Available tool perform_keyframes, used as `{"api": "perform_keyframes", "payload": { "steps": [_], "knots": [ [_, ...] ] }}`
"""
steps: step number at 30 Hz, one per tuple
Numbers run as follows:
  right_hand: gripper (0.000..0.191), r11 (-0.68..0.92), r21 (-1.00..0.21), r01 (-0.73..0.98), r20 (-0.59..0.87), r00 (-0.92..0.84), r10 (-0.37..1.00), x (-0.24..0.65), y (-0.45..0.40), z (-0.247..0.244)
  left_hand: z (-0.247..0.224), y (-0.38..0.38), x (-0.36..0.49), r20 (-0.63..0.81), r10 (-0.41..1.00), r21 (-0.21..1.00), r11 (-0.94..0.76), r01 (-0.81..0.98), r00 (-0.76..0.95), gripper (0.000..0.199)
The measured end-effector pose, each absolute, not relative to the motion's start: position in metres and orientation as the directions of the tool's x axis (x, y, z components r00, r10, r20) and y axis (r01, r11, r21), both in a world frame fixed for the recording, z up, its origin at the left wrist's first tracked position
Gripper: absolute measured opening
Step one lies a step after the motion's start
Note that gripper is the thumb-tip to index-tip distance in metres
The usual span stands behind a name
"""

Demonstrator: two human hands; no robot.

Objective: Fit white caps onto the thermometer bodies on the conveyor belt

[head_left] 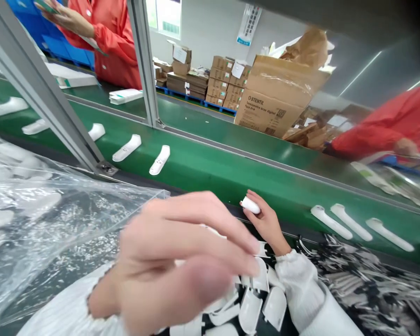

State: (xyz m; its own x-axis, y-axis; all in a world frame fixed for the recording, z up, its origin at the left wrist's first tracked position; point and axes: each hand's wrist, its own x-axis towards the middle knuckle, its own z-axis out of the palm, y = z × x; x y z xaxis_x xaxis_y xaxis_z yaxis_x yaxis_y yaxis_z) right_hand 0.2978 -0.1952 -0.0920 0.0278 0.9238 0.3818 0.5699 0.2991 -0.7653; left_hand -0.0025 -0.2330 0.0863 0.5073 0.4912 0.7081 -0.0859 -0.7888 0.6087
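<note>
My left hand [182, 261] is close to the camera and blurred, fingers stretched to the right over a pile of small white plastic shells [255, 303]; whether it grips anything I cannot tell. My right hand [266, 224] reaches up to the near edge of the green conveyor belt [231, 172] and holds a white thermometer body [250, 205]. Both wrists wear white sleeves.
Several white thermometer bodies lie on the belt, some at left [126, 148], three at right [353, 224]. A clear plastic bag [49, 214] fills the left. A metal post [38, 79] crosses the belt. People in red coats [115, 42] stand beyond it; a cardboard box [276, 100] sits behind.
</note>
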Motion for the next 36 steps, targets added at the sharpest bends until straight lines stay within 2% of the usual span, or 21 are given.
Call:
{"api": "perform_keyframes", "payload": {
  "steps": [2,4,7,9,11,15,17,19,21,23,27,31,36],
  "knots": [
    [0.041,0.296,-0.692,0.658,0.391,-0.003,0.92,0.299,-0.195,-0.095,0.083,-0.225,0.006,0.654,0.45,0.614,-0.786,-0.079,0.608,0.018],
    [0.041,0.303,-0.643,0.703,0.378,-0.052,0.924,0.301,-0.193,-0.099,0.071,-0.218,0.01,0.51,0.385,0.564,-0.825,0.039,0.769,0.015],
    [0.041,0.308,-0.581,0.754,0.368,-0.094,0.925,0.305,-0.19,-0.106,0.057,-0.197,0.007,0.353,0.451,0.503,-0.83,0.24,0.82,0.024],
    [0.041,0.277,-0.54,0.795,0.352,-0.086,0.932,0.308,-0.189,-0.106,0.056,-0.174,0.0,0.329,0.58,0.507,-0.774,0.379,0.745,0.031],
    [0.039,0.238,-0.495,0.835,0.309,-0.087,0.947,0.311,-0.189,-0.102,0.058,-0.141,-0.008,0.316,0.741,0.518,-0.658,0.547,0.592,0.036],
    [0.042,0.203,-0.427,0.881,0.175,-0.139,0.975,0.317,-0.193,-0.088,0.042,-0.051,-0.022,0.205,0.962,0.461,-0.258,0.849,0.181,0.032],
    [0.045,0.195,-0.445,0.874,0.121,-0.157,0.98,0.32,-0.195,-0.082,0.021,-0.01,-0.027,0.082,0.996,0.353,-0.058,0.934,0.031,0.042],
    [0.044,0.185,-0.497,0.848,0.101,-0.156,0.983,0.323,-0.195,-0.078,0.0,0.022,-0.031,-0.018,0.998,0.236,0.059,0.97,-0.056,0.057],
    [0.042,0.178,-0.562,0.808,0.115,-0.137,0.984,0.323,-0.192,-0.075,-0.017,0.041,-0.034,-0.09,0.991,0.155,0.114,0.981,-0.101,0.064],
    [0.043,0.173,-0.615,0.769,0.136,-0.113,0.984,0.316,-0.186,-0.07,-0.029,0.051,-0.033,-0.144,0.985,0.117,0.109,0.987,-0.092,0.059],
    [0.041,0.257,-0.639,0.725,0.186,-0.178,0.966,0.274,-0.158,-0.056,-0.042,0.057,-0.024,-0.157,0.988,0.11,0.025,0.994,-0.007,0.046],
    [0.039,0.366,-0.565,0.74,0.251,-0.268,0.93,0.208,-0.12,-0.055,-0.059,0.05,-0.017,-0.034,0.998,0.185,0.056,0.981,-0.051,0.041],
    [0.038,0.363,-0.482,0.798,0.287,-0.247,0.925,0.15,-0.083,-0.068,-0.075,0.044,-0.015,0.057,0.996,0.258,0.05,0.965,-0.067,0.039]
  ]
}}
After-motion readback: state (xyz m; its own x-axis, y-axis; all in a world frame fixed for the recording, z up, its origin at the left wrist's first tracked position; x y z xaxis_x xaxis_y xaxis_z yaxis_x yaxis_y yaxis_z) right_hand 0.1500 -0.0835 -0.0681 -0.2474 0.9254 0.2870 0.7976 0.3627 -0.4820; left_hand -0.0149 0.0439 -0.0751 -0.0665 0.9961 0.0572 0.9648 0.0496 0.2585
